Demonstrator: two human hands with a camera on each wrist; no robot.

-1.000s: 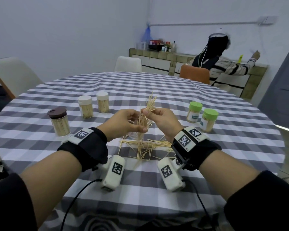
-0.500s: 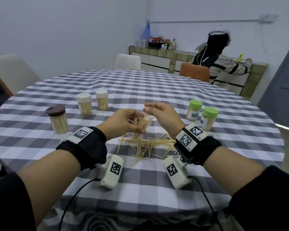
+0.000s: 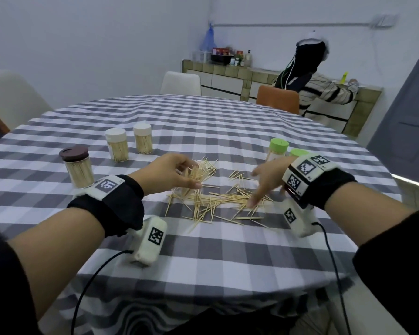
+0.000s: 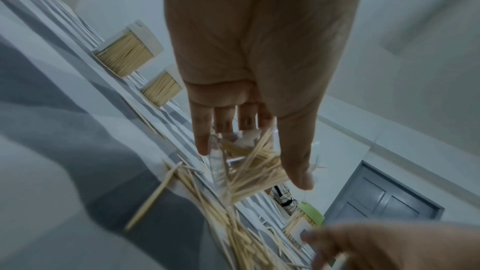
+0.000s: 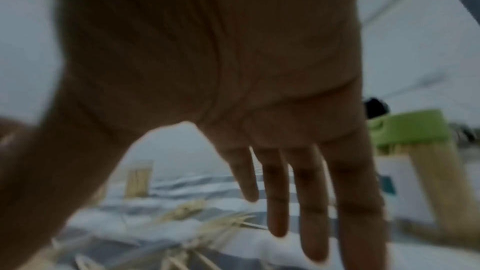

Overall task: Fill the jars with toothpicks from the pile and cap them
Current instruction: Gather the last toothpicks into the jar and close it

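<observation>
My left hand [image 3: 190, 176] grips a clear uncapped jar [image 3: 179, 189] that stands on the table, with a loose bunch of toothpicks [image 3: 201, 171] fanning out of its mouth. In the left wrist view, thumb and fingers curl round the jar [image 4: 221, 171] and its toothpicks [image 4: 259, 163]. Just in front of the jar, the toothpick pile [image 3: 218, 201] is scattered over the checked cloth. My right hand [image 3: 257, 189] is over the pile's right end, fingers straight and spread, fingertips [image 3: 250, 203] touching the sticks. The right wrist view is blurred and shows the right hand [image 5: 285, 223] holding nothing.
Capped, filled jars stand around: a brown-lidded jar [image 3: 78, 169] at left, two white-lidded jars [image 3: 116, 148] [image 3: 143, 139] behind it, two green-lidded jars [image 3: 277, 151] [image 3: 298, 153] beside my right wrist. Chairs ring the round table [image 3: 203, 250]. A person [image 3: 310, 76] leans on the far counter.
My right hand let go of the toothpick bunch, which now sits in the jar, and moved right and down onto the pile with fingers spread. The left hand keeps hold of the jar.
</observation>
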